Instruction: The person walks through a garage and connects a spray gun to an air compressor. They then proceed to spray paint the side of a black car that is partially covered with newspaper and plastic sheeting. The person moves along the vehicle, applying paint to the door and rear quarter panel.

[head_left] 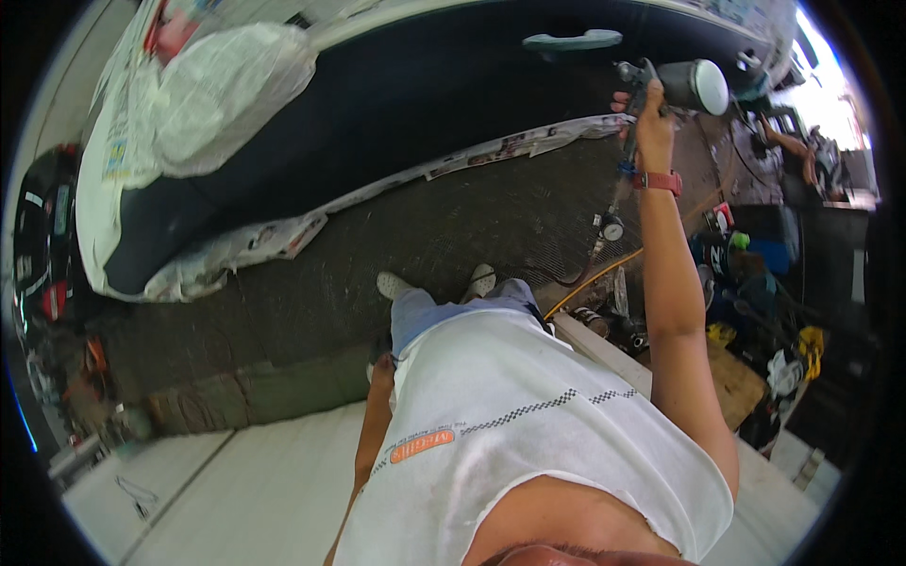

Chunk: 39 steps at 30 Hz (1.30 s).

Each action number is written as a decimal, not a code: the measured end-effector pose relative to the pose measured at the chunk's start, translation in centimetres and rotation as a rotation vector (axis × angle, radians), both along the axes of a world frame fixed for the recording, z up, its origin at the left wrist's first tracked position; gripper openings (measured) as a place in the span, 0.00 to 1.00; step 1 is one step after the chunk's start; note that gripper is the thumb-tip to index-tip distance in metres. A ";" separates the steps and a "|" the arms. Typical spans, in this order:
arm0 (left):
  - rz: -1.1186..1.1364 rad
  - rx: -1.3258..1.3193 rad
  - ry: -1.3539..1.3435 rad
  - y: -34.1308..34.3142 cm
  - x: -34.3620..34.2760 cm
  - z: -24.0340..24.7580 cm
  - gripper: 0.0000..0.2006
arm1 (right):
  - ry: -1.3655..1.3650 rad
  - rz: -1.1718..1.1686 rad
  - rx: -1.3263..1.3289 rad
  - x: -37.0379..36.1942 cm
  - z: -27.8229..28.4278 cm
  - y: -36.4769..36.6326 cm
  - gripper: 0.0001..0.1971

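My right hand [651, 118] is wrapped round the grip of a spray gun [681, 87], reaching far forward on the right. The gun carries a grey cup with a white end. Below it hangs an air hose with a round pressure gauge [612, 227]. The gun is near the dark side panel of a car [406, 104], to the right of a pale door handle [573, 40]. At my left side, my left hand [381, 366] hangs low beside my hip. Its fingers are mostly hidden, so I cannot make out whether they hold anything.
Masking paper [528, 143] lines the panel's lower edge, and a translucent plastic-covered bundle [231, 99] bulges at its left. A yellow hose [590, 286] crosses the dark floor [425, 226]. Bottles, tools and rags crowd the right side. Another dark vehicle [45, 236] stands far left.
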<state>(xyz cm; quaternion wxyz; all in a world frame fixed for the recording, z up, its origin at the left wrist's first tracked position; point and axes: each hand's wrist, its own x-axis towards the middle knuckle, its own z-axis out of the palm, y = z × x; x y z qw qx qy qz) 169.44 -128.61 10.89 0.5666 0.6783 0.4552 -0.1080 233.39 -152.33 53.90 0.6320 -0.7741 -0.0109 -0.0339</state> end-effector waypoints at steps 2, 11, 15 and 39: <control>-0.010 0.019 -0.012 -2.3 -1.9 0.0 0.18 | 0.035 0.073 0.023 -0.7 -0.9 0.7 0.29; 0.485 -0.115 0.082 -3.3 -0.8 4.9 0.23 | 0.156 0.624 0.152 -12.4 -1.9 15.2 0.26; 0.572 -0.096 0.004 -3.6 0.7 6.5 0.20 | 0.137 0.794 0.221 -17.4 -3.3 22.1 0.25; 0.299 -0.117 0.091 -1.4 3.4 3.4 0.20 | 0.048 0.262 0.056 0.0 1.0 0.1 0.30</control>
